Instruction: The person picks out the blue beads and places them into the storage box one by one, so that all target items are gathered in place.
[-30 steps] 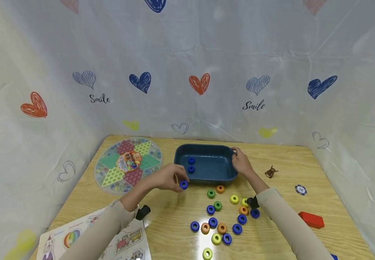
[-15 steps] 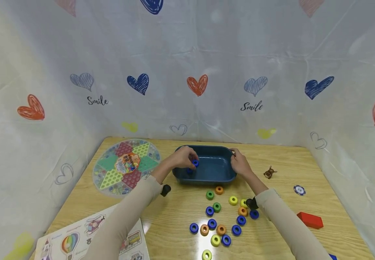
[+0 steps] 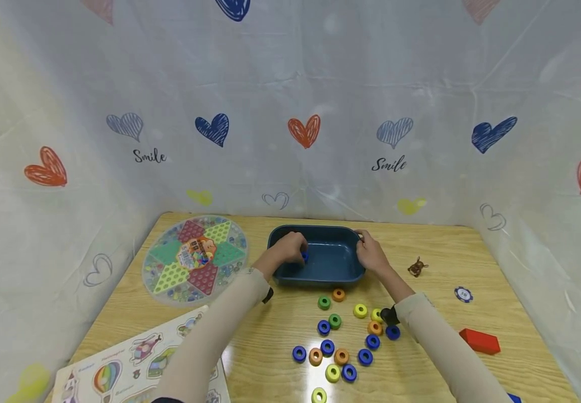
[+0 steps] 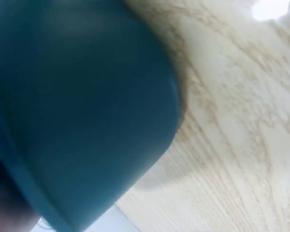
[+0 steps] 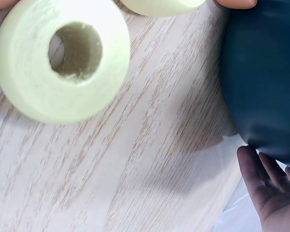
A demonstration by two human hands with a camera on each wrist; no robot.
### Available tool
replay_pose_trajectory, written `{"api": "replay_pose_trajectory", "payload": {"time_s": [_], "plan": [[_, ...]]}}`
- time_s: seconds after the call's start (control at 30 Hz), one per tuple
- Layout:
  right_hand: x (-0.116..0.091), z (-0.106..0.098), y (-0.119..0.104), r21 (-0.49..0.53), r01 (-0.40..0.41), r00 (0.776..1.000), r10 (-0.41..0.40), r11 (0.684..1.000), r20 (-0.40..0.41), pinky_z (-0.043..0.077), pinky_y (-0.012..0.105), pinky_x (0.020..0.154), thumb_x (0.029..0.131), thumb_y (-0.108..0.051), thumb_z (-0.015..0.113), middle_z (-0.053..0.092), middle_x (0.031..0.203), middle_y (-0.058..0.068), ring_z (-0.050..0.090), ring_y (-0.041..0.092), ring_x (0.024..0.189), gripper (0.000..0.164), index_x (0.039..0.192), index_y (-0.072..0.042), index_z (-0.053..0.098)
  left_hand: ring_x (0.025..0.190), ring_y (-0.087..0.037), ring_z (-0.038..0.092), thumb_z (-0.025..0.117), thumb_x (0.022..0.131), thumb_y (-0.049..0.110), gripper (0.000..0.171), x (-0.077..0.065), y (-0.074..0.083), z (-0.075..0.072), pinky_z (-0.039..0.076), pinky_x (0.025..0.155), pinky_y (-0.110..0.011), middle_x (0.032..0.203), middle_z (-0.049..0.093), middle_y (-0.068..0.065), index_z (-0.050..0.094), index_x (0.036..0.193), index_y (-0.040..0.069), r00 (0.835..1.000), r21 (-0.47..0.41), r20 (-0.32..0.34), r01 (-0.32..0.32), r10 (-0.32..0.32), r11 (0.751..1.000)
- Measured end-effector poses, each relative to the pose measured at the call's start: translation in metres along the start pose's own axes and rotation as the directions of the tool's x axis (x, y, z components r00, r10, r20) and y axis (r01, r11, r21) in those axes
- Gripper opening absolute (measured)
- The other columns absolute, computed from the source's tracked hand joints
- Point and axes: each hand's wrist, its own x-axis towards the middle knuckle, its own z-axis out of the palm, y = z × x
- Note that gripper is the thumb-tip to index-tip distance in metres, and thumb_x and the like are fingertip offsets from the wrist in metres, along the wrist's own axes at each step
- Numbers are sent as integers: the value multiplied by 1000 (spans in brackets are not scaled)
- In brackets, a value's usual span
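Note:
My left hand [image 3: 292, 248] reaches over the left end of a dark teal tray [image 3: 333, 279], fingers curled down inside it. A blue ring [image 3: 305, 256] shows at its fingertips, partly hidden by them. In the left wrist view the tray's outer wall [image 4: 96, 106] fills much of the picture, with a dark bit of the hand [image 4: 9, 208] at the rim. My right hand [image 3: 371, 253] grips the tray's right end. In the right wrist view the right hand's fingers [image 5: 255, 181] lie against the tray's underside and end [image 5: 266, 82].
Several blue, green, orange and yellow rings [image 3: 334, 321] lie in front of the tray. A Chinese checkers board [image 3: 225, 254] and a picture puzzle board [image 3: 114, 358] are at left. At right are a small brown animal figure [image 3: 416, 267], a poker chip [image 3: 464, 294] and a red block [image 3: 479, 341].
My left hand has carried a blue ring from in front of the tray over its rim, then lowered inside its left end. The right hand keeps its hold on the tray.

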Motion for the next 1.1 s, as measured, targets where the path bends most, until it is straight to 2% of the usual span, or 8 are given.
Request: {"api": "replay_pose_trajectory", "payload": {"time_s": [0.13,0.3,0.5,0.67,0.87,0.97,1.1], "plan": [[0,1,1,-15,-6,1000,6,1000,-3,41,36,63,96,-7,30,52,114,28,51,27,72,40,134,2,39,76,-12,59,82,68,11,26,2,0,7,50,69,-28,88,66,-1,72,91,7,1000,29,1,4,-4,1000],[-1,3,1,-27,-7,1000,7,1000,-3,42,39,66,96,-7,29,52,115,29,52,29,77,40,134,3,39,75,-12,59,82,68,10,27,1,0,7,50,69,-28,89,66,-2,72,92,7,1000,9,9,15,-15,1000],[-2,5,0,-28,-6,1000,5,1000,-12,42,35,62,96,-6,31,54,111,26,51,27,71,39,133,2,40,78,-13,60,83,68,13,28,-8,0,1,49,70,-26,88,66,-2,72,92,5,997,-17,-41,-62,61,998],[-2,4,0,-19,-7,1000,8,1000,8,39,33,57,97,-7,30,54,105,24,48,23,64,40,135,3,38,82,-15,60,80,72,15,32,-24,4,-10,49,71,-27,94,66,-7,70,100,2,989,-118,-97,-121,110,986],[0,2,0,-32,6,1000,-5,999,16,38,32,54,98,-9,29,55,97,20,45,19,58,40,135,2,37,86,-18,60,78,75,20,38,-52,15,-21,49,69,-24,102,64,-9,67,108,6,976,-265,-121,-205,178,942],[0,1,0,-31,11,1000,-10,999,18,37,32,52,98,-10,29,55,98,21,44,19,56,39,135,1,37,90,-21,60,78,76,19,39,-70,22,-23,49,71,-23,104,63,-9,65,111,8,966,-343,-123,-254,225,904],[0,-1,0,-25,17,1000,-17,1000,26,37,32,52,98,-9,28,55,99,23,42,19,55,40,135,2,36,93,-21,60,78,75,14,47,-93,28,-19,50,76,-24,110,61,-9,61,119,8,950,-414,-149,-312,275,855]]}}
